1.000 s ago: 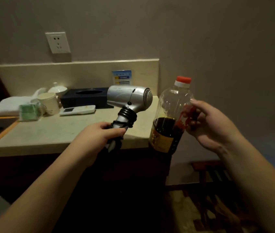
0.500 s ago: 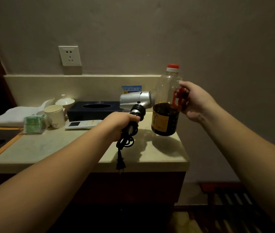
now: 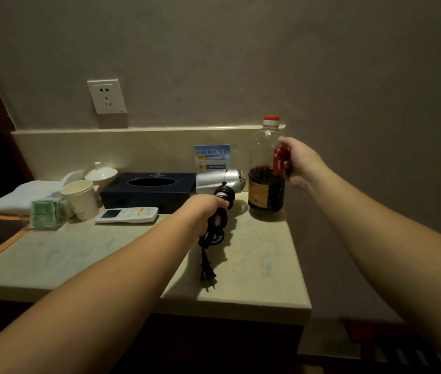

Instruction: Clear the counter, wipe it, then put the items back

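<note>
Left hand [image 3: 208, 209] grips the dryer [image 3: 220, 182], right hand [image 3: 298, 166] grips the bottle [image 3: 266, 184] handle — lower both gently onto the bench [image 3: 262, 265], bottle upright, then release.

**A hotel-style guest room, seen at its dim side counter**

Here is a pale stone counter [image 3: 254, 265] with a low backsplash against a bare grey wall, lit warmly and low. A white wall socket [image 3: 106, 96] sits above it. Along the back there is a dark blue tissue box [image 3: 147, 191], a white lidded teacup [image 3: 101, 172], a cream paper cup [image 3: 80, 197], folded white towels [image 3: 22, 197], and a white remote control [image 3: 127, 215]. A small blue printed notice card [image 3: 212, 157] stands by the wall, and a silver hair dryer [image 3: 220, 180] sits beside it: guest amenities throughout.
</note>
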Motion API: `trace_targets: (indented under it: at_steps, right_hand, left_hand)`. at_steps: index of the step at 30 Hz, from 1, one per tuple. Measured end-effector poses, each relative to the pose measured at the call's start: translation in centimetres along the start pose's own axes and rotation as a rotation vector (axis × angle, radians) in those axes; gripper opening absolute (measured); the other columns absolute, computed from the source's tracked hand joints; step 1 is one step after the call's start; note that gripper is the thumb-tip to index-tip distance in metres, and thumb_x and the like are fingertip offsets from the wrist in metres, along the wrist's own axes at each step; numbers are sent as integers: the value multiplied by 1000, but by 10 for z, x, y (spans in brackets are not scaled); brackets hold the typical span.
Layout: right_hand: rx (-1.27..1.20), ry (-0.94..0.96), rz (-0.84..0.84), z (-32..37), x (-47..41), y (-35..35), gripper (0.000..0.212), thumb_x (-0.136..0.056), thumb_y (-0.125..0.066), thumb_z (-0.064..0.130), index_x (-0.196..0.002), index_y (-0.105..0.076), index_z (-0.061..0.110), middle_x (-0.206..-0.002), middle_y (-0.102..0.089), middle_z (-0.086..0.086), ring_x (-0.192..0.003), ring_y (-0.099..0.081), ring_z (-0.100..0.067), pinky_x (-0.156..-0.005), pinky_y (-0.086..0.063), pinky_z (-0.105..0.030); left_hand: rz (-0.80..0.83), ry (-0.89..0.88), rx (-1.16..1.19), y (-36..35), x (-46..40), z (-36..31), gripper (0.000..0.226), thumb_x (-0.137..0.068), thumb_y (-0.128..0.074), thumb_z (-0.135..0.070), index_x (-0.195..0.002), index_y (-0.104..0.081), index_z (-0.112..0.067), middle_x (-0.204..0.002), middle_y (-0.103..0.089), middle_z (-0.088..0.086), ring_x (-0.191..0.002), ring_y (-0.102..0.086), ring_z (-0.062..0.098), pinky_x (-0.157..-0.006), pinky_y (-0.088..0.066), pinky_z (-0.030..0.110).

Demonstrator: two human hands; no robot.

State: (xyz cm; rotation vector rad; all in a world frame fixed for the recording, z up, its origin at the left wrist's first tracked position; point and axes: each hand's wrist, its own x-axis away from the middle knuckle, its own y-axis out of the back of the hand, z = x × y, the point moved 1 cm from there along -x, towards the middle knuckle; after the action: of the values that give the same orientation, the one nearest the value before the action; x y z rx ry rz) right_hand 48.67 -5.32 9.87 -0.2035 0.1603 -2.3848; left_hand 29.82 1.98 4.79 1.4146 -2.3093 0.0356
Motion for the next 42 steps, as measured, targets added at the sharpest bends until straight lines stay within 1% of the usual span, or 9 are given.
trace_targets:
  at_steps: [5,11,13,17,24,27,32,37,42]
  right_hand:
    - [-16,-19,18,-10,-32,0,23,-85,-62,43,-86,-65,20,-85,-63,4,-78,-53,-11,-69,-46,-24]
    - [-11,-27,38,-17,-58,-8,39,-81,-65,47,-109,-65,19,-101,-64,2,-85,-53,-12,-68,-44,-25]
    - [-11,-31,48,-19,-63,-12,33,-81,-65,47,-100,-66,20,-97,-65,3,-85,-55,-12,-70,-46,-26]
    - [-14,-10,41,-22,-71,-21,22,-81,-65,43,-73,-66,23,-67,-63,9,-65,-53,-8,-60,-43,-24]
    - [43,-5,67,-22,-78,-14,25,-81,-63,45,-71,-65,22,-56,-60,12,-51,-44,-6,-60,-41,-23]
    - [68,-10,95,-21,-78,-11,25,-84,-61,46,-74,-63,23,-62,-59,10,-49,-44,-6,-54,-41,-22]
    - [95,-3,112,-22,-77,-10,28,-85,-59,47,-70,-60,24,-54,-55,11,-45,-42,-5,-51,-38,-21]
    - [161,-10,61,-17,-69,-13,31,-82,-59,50,-94,-62,22,-81,-59,4,-66,-51,-11,-51,-38,-25]
    - [220,50,-3,-19,-54,-17,42,-89,-50,46,-115,-59,14,-92,-61,-1,-73,-54,-13,-56,-38,-26]
  left_hand:
    - [-61,55,-25,-9,-16,-3,51,-81,-74,-18,-125,-54,-3,-107,-63,19,-99,-62,36,-94,-49,49]
    - [-79,101,-80,-12,-27,-1,54,-82,-75,-18,-129,-52,-5,-109,-60,17,-97,-59,33,-93,-49,46]
    - [-80,98,-110,-10,-31,0,55,-82,-75,-19,-129,-52,-6,-106,-60,16,-96,-59,31,-93,-49,45]
    - [-96,88,-245,-4,-34,-2,53,-83,-75,-21,-128,-53,-4,-114,-62,18,-103,-61,33,-97,-48,44]
    - [-68,37,-635,0,-35,1,29,-90,-64,-37,-91,-58,-9,-93,-67,10,-101,-65,27,-97,-49,36]
    - [-80,-19,-737,-1,-36,4,34,-92,-58,-39,-98,-66,-6,-94,-70,11,-98,-66,26,-91,-48,34]
    - [-77,-19,-784,-2,-38,7,41,-93,-56,-40,-105,-67,-3,-92,-68,11,-99,-66,27,-89,-48,33]
    - [-86,-39,-795,-1,-36,9,41,-93,-54,-44,-100,-67,-5,-87,-66,9,-97,-66,27,-90,-49,34]
    - [-71,-124,-837,10,-31,13,39,-90,-57,-48,-91,-63,-10,-76,-61,4,-78,-61,21,-76,-48,31]
